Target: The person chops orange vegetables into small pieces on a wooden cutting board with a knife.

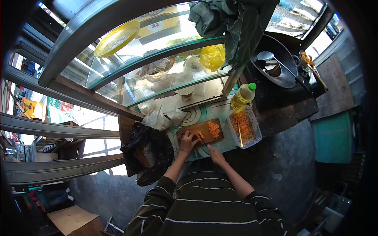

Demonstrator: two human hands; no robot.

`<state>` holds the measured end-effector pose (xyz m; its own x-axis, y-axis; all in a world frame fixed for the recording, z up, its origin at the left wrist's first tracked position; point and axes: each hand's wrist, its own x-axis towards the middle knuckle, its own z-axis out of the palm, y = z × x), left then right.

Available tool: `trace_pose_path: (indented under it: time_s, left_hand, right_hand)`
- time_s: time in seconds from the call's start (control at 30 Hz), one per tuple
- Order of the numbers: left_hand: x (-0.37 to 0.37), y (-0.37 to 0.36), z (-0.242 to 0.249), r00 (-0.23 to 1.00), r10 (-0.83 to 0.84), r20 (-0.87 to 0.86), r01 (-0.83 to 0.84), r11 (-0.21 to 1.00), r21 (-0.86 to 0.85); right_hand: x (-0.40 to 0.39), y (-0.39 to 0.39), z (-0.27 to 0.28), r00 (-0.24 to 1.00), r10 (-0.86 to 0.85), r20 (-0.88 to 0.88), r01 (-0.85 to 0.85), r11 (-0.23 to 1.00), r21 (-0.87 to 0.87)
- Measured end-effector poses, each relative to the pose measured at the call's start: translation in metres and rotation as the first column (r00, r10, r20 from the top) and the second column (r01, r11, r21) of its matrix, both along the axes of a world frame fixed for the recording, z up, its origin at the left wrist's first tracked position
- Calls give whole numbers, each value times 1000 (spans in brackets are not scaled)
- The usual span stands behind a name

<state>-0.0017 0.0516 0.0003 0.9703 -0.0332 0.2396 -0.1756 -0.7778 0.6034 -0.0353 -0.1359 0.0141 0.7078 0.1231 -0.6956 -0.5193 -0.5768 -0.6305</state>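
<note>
A wooden cutting board [199,128] lies on the patterned counter in front of me. My left hand [188,141] presses down on orange carrot pieces [200,135] at the board's near left part. My right hand [215,154] is closed on a knife whose blade reaches up toward those pieces. A pile of diced carrot [214,129] sits on the board's right end. Beside the board on the right, a clear plastic container [254,125] holds more diced carrot.
A bottle of oil with a green cap [243,95] stands behind the container. A black wok with a ladle [275,67] sits at the right. A black plastic bag [147,153] hangs left of the board. Glass display shelves hold bags and a yellow plate [116,38].
</note>
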Motion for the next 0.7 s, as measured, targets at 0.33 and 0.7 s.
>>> trace_pose_path:
  time_s: [0.33,0.7]
  left_hand:
    - [18,12,37,926,-378,0,367,899,238]
    - [29,-4,37,910,-346,-228,390,902,187]
  right_hand:
    - [-2,-29,8,995,-9,95,14,998,-61]
    - [-15,-23,-15,969,-34,244,38,999,-10]
